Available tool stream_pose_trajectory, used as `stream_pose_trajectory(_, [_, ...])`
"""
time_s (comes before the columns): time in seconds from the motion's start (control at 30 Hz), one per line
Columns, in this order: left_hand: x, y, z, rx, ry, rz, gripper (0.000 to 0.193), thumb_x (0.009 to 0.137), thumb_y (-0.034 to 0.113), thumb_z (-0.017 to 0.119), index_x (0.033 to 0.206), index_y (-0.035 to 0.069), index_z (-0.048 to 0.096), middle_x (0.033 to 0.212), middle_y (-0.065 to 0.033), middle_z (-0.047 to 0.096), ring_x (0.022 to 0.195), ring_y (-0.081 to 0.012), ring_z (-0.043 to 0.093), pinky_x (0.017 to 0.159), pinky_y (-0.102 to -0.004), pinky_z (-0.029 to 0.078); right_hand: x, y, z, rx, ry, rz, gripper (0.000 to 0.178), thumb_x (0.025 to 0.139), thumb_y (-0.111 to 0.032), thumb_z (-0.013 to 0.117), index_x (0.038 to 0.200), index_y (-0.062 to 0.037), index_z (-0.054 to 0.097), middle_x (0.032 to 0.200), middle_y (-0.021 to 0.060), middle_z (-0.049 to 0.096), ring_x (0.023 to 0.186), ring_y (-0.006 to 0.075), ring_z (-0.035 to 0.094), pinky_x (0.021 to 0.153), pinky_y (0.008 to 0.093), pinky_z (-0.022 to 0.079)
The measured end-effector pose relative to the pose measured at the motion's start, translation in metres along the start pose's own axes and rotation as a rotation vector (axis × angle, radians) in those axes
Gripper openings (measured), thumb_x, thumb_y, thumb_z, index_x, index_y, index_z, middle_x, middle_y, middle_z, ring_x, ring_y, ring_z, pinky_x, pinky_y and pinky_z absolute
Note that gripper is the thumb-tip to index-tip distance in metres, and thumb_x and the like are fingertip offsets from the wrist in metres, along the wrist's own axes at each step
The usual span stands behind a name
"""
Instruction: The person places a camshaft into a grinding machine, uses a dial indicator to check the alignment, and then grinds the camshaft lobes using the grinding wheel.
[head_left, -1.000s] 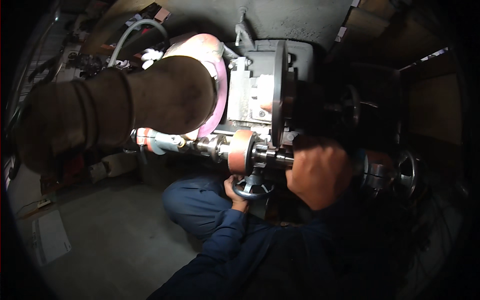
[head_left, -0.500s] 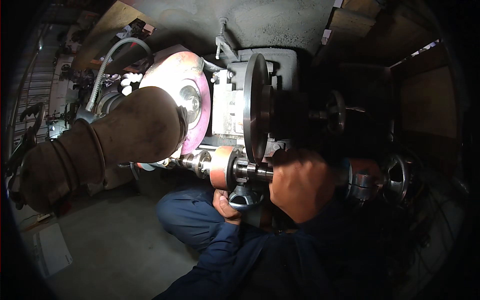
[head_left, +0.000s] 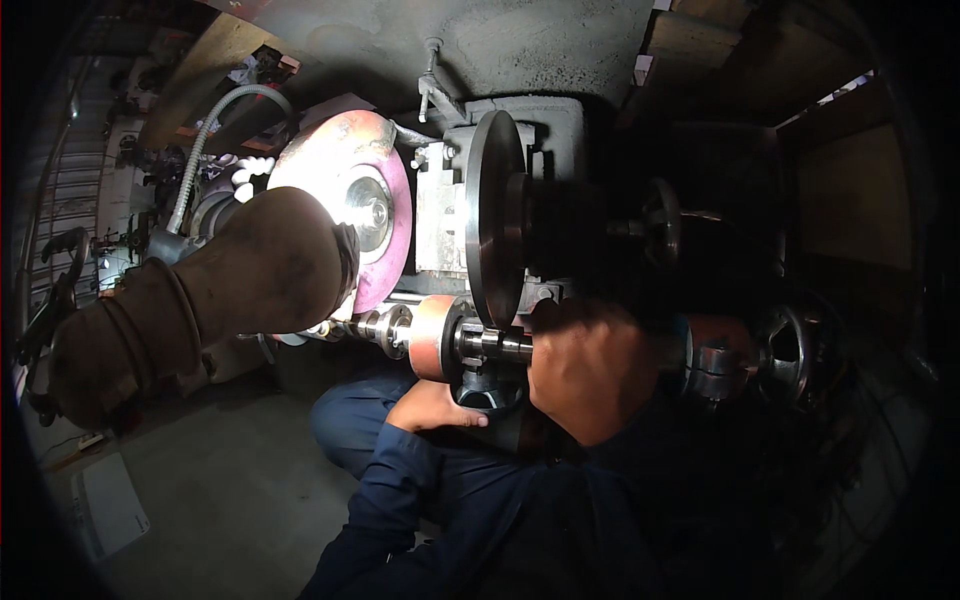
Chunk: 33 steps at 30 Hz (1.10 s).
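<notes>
A metal shaft with collars and lobes (head_left: 505, 345) runs across the machine, through an orange ring-shaped collar (head_left: 432, 335). Below it is a small metal handwheel (head_left: 483, 398). My left hand (head_left: 435, 407) grips this handwheel at its left and near side, the thumb along the near rim and the fingers out of sight underneath. The back of my right hand (head_left: 592, 365) covers the shaft's right part. Its fingers bend away over the far side, so what they hold is hidden. Just beyond stands a large upright grey metal disc (head_left: 495, 215), its lower edge close to the shaft.
A brightly lit pink grinding wheel (head_left: 398, 215) stands at the left. A bulky brown lamp-like housing (head_left: 255, 270) juts in front of it, near a bent flexible metal hose (head_left: 205, 130). More handwheels sit at right (head_left: 785, 355) and far right (head_left: 662, 220). My knee (head_left: 355, 425) is below.
My left hand has turned on the handwheel: its thumb now points right along the near rim, where before the hand stood upright at the left rim. My right hand keeps its place.
</notes>
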<state>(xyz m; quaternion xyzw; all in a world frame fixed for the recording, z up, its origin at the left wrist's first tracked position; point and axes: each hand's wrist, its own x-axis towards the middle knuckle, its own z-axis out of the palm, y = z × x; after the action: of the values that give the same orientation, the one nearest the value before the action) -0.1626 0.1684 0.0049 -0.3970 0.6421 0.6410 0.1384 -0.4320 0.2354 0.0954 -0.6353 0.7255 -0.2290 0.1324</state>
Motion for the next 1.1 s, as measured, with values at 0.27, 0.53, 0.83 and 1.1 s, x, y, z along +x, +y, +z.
stream_pose_trajectory(0.27, [0.004,0.019,0.008,0.032,0.032,-0.039,0.103,0.057,0.022,0.089,0.142,-0.003,0.037,0.131,-0.0182,0.056,0.128,-0.0287,0.05,0.11,-0.0382,0.035,0.001,0.0,-0.003,-0.006,-0.036,0.04,0.007,0.066,-0.012,0.064,0.07,-0.0068,0.067,0.066,0.0107,0.062,0.06,0.0276,0.064,0.056,0.0398,0.052])
stream_pose_trajectory(0.53, [0.002,0.028,0.013,0.121,0.099,-0.045,0.097,0.055,0.019,0.089,0.137,-0.002,0.042,0.128,-0.0187,0.059,0.125,-0.0306,0.053,0.107,-0.0384,0.039,0.0,0.0,-0.007,-0.074,-0.07,-0.018,0.011,0.062,-0.016,0.068,0.069,-0.0073,0.067,0.064,0.0104,0.062,0.06,0.0279,0.063,0.056,0.041,0.052])
stream_pose_trajectory(0.83, [0.0,0.032,0.012,0.091,0.105,-0.033,0.096,0.055,0.019,0.09,0.137,-0.001,0.044,0.13,-0.0184,0.057,0.127,-0.0315,0.051,0.108,-0.0396,0.038,0.001,-0.005,-0.015,-0.151,-0.001,-0.053,0.01,0.07,-0.01,0.065,0.079,-0.008,0.07,0.073,0.0094,0.067,0.065,0.0249,0.067,0.061,0.035,0.054])
stream_pose_trajectory(1.1, [-0.002,0.036,0.006,0.108,0.038,-0.082,0.096,0.061,0.028,0.091,0.139,-0.001,0.043,0.135,-0.0202,0.055,0.132,-0.0332,0.047,0.11,-0.0405,0.035,-0.002,-0.001,-0.009,-0.072,0.033,-0.07,0.021,0.06,-0.018,0.073,0.077,-0.0079,0.066,0.078,0.0102,0.061,0.071,0.0294,0.063,0.064,0.0424,0.052])
